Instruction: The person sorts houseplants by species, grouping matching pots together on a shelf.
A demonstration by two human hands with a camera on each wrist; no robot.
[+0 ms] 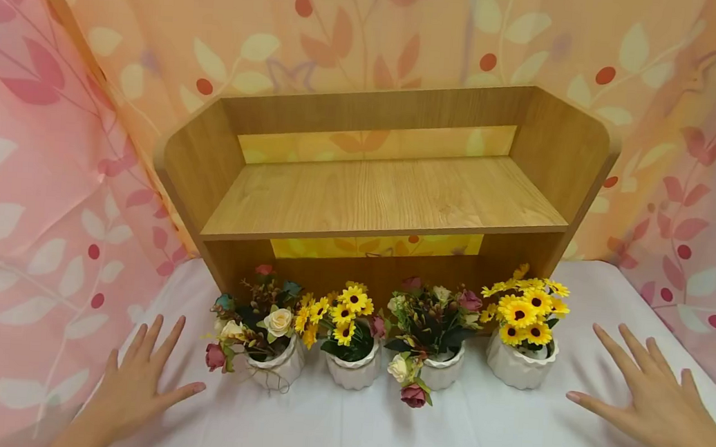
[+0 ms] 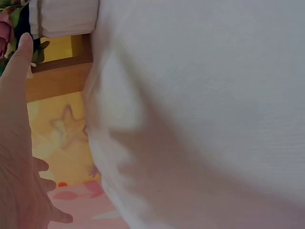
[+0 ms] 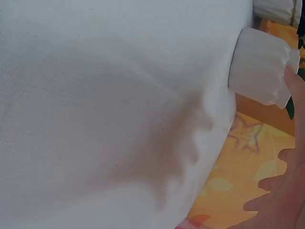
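Note:
My left hand [image 1: 134,391] has its fingers spread and holds nothing, left of a white pot of mixed artificial roses [image 1: 278,323]. To the right, my right hand [image 1: 663,404] is spread too and holds nothing, beside a white pot of yellow sunflowers [image 1: 526,311]. Between these stand a smaller sunflower pot [image 1: 353,368] and another pot of roses [image 1: 441,371]. Both hands cast shadows on the white cloth in the wrist views. In the right wrist view, the thumb overlaps the rim of a fluted white pot [image 3: 259,67].
A two-tier wooden shelf [image 1: 385,191] stands behind the row of pots, its upper board bare. White cloth [image 1: 330,436] covers the table. Orange patterned fabric [image 1: 371,30] hangs behind, with pink leafy fabric [image 1: 23,193] at the left side.

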